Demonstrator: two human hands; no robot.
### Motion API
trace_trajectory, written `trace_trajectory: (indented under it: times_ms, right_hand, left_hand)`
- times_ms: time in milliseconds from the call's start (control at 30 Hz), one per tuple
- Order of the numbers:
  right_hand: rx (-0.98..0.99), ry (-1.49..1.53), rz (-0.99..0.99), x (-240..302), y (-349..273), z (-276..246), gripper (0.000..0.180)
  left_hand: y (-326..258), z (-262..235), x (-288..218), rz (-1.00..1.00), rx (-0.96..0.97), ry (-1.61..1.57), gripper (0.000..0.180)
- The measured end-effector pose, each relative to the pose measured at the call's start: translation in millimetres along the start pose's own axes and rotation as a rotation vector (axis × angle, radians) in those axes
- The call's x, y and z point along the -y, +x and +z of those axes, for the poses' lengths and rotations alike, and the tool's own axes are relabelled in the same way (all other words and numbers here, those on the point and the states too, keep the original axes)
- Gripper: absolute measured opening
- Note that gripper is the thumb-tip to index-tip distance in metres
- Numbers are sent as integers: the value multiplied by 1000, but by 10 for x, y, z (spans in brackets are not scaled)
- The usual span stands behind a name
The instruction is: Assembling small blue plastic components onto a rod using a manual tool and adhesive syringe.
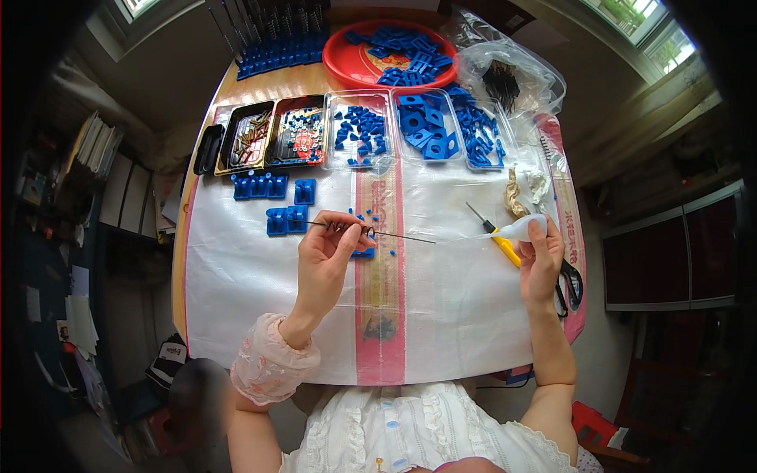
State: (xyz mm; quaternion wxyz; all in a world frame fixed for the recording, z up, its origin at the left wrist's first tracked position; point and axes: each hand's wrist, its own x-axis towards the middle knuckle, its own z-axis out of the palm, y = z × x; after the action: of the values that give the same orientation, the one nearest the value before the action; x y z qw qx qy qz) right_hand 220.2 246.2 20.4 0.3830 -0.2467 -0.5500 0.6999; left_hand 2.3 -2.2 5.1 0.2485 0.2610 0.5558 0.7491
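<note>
My left hand (322, 260) is closed around a thin metal rod (406, 237) with a dark coil spring (337, 226) on it. The rod points right, across the middle of the table. My right hand (541, 264) grips a small white squeeze bottle (519, 230), tilted so its thin nozzle points left at the rod's end. Whether the nozzle touches the rod, I cannot tell. Below and behind my left hand lie blue plastic blocks (276, 221) and several tiny blue pieces (393, 253). A yellow-handled screwdriver (506, 251) lies beside the bottle, with black-handled scissors (573, 285) by my right wrist.
Across the back stand trays of screws (251, 138), small nuts (298, 135), small blue parts (360, 130) and flat blue plates (428, 126). Behind them are a red basin (339, 59) of blue parts, a rack of upright rods (276, 57) and a clear plastic bag (544, 75).
</note>
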Motion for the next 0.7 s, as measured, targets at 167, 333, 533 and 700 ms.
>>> trace_trajectory:
  times_ms: [167,333,533,700]
  right_hand:
    - [-1,-10,0,8,-5,12,8]
    - [-13,-11,-2,10,-5,18,8]
    - [15,10,-10,-5,1,-10,8]
    - [-16,3,-5,-3,1,15,8]
  left_hand:
    - [-5,4,-11,6,5,-12,12]
    - [-5,1,-12,2,-1,-8,12]
    - [-5,1,-14,6,0,4,12]
    - [-4,0,-9,6,5,-6,12]
